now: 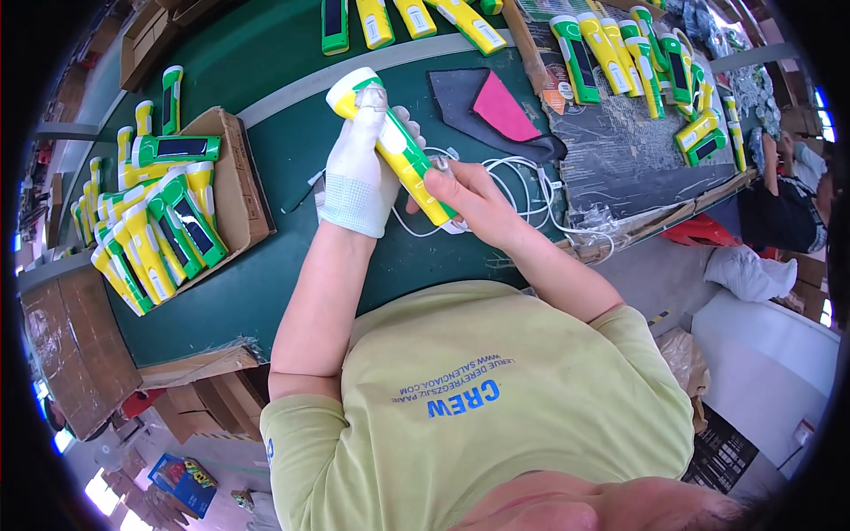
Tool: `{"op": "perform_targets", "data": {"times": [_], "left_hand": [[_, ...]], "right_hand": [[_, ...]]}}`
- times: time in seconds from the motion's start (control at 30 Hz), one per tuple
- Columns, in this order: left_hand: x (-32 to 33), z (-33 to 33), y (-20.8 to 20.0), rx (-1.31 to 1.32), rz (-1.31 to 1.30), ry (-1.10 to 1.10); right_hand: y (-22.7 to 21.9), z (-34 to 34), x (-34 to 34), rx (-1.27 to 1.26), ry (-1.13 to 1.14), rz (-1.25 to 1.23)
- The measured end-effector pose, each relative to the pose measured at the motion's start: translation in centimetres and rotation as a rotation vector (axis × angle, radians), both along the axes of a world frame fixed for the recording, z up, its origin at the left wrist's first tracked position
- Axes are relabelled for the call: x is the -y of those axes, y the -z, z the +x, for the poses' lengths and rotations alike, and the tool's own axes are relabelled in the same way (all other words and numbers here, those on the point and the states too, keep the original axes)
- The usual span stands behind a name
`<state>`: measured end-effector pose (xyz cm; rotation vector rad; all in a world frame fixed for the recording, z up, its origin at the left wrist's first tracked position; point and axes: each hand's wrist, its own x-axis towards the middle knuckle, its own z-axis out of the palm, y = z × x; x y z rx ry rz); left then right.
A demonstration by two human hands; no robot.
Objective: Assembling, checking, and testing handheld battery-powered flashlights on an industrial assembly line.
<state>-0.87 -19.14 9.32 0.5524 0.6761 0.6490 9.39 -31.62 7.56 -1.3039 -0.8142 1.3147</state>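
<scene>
A yellow and green flashlight [405, 162] with a white rim slants across the middle, over the green tabletop. My left hand [361, 146], in a white knit glove, is closed round it just below its wide head. With bare fingers my right hand [474, 196] grips its narrow tail end, the thumb lying along the side. A white cable [522, 168] lies in loose loops behind and beside my right hand. Whether a cable end sits between my right fingers is hidden. Beyond the hands lies a dark grey and pink cloth [509, 108].
At left, a cardboard box [250, 181] holds many similar flashlights [181, 221]. More flashlights [376, 22] lie along the far side, others [611, 53] on a worn cardboard sheet [646, 155] at right. Another person [784, 199] is at the far right. A white bag [751, 270] lies below them.
</scene>
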Motion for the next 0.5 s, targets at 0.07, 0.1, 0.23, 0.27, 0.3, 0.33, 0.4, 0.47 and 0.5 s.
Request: {"op": "perform_targets", "data": {"times": [0.07,0.1,0.23,0.27,0.3,0.33,0.4,0.47,0.5], "left_hand": [[0.3,0.1,-0.2,-0.006,0.108,0.027],[0.5,0.1,-0.5,-0.021,0.219,0.051],[1.5,-1.7,-1.1,-0.016,0.579,0.226],[1.5,-2.4,-3.0,-0.073,0.718,0.276],[1.2,-3.2,-3.1,-0.079,0.793,0.24],[0.4,-4.0,-2.9,-0.186,0.891,0.2],[-2.3,-6.2,-1.8,-0.481,1.149,0.007],[-6.6,-9.7,-1.3,-0.91,1.555,-0.337],[-8.2,-11.8,-1.3,-1.055,1.632,-0.517]], "right_hand": [[-0.3,-0.3,-0.1,0.078,-0.004,0.01],[-0.4,-0.5,-0.1,0.148,-0.011,0.023],[-3.8,2.8,-0.2,0.728,0.105,0.15],[-2.8,5.9,0.4,0.503,0.401,0.158],[-4.8,8.0,0.6,0.206,0.649,0.45],[-5.8,11.2,1.0,0.183,0.805,0.473],[-4.8,15.2,1.6,0.938,0.499,0.217],[-2.3,20.4,3.0,1.249,0.401,-0.048],[-1.9,23.3,3.6,1.171,0.515,-0.228]]}}
